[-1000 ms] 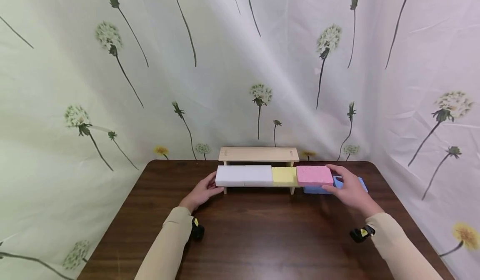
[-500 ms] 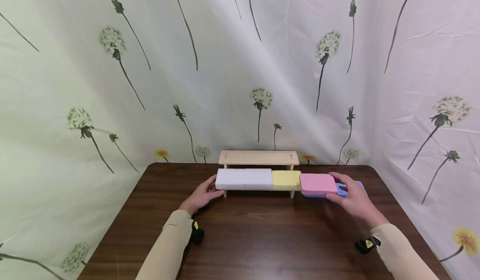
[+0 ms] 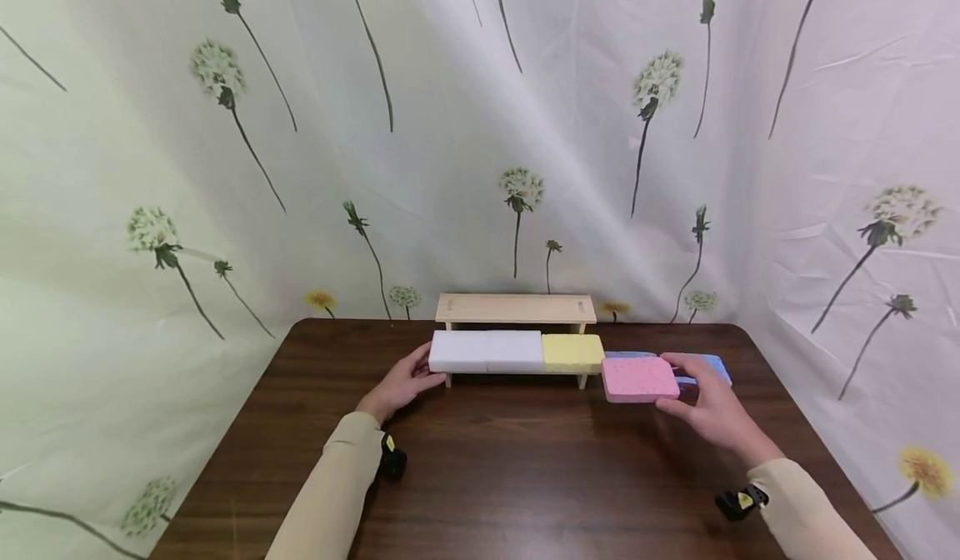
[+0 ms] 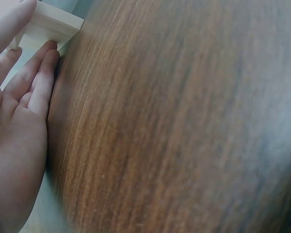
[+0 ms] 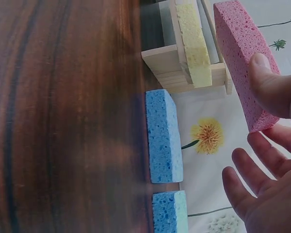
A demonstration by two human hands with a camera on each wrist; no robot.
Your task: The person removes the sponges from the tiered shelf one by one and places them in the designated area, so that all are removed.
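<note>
My right hand (image 3: 711,410) pinches a pink sponge (image 3: 640,380) at its right end, thumb on one side and fingers on the other. The sponge is raised in front of two blue sponges (image 5: 164,138) on the table. A wooden two-tier rack (image 3: 516,308) carries two white blocks (image 3: 486,352) and a yellow sponge (image 3: 572,352) side by side on its front, lower shelf. The yellow one is at the right end. My left hand (image 3: 401,387) rests at the rack's left end beside the white blocks. In the left wrist view its lower fingers (image 4: 41,92) lie fairly straight by the wood.
The dark brown table (image 3: 480,477) stretches out in front of the rack. Its upper tier stands close to the flower-printed curtain (image 3: 450,168), which hangs behind and at both sides. One blue sponge is partly covered by the pink one in the head view.
My right hand has drawn the pink sponge away from the yellow sponge's right end, rightward and toward me, uncovering more of the blue sponges. My left hand stays at the rack's left end.
</note>
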